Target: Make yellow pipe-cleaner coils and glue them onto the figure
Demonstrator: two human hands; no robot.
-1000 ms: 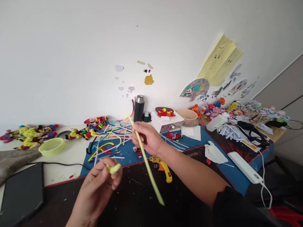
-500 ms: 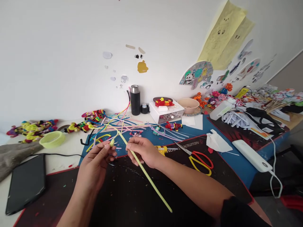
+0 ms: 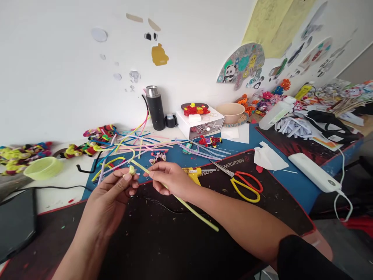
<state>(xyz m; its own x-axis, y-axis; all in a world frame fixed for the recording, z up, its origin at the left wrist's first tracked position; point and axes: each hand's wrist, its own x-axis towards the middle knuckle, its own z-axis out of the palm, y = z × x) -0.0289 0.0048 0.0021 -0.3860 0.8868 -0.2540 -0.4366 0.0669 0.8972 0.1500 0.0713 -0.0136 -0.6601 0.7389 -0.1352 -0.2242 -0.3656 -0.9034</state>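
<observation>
My left hand [image 3: 112, 196] is closed, with thumb and fingers pinching a small pale yellow coil of pipe cleaner [image 3: 132, 170]. To its right, my right hand [image 3: 171, 179] grips a long pale yellow-green pipe cleaner [image 3: 198, 214]. One end of this strip points up and left past the fingertips, close to the coil; the other slants down under the right forearm. Whether strip and coil are joined, I cannot tell. Just behind the right hand lies a yellow glue gun [image 3: 194, 175], partly hidden. Scissors [image 3: 246, 184] with red and yellow handles rest to the right.
Loose pipe cleaners [image 3: 140, 144] spread across the back of the desk. A black thermos [image 3: 155, 111], a white box [image 3: 186, 126] and a beige bowl [image 3: 230, 113] stand by the wall. At left are a green bowl [image 3: 43, 169] and a dark tablet [image 3: 17, 223]; at right, a white power bank [image 3: 314, 172].
The view has tilted down and shifted right. My right hand has turned, so the long pipe cleaner lies flatter. Both hands keep their hold, and the coil now faces up more.
</observation>
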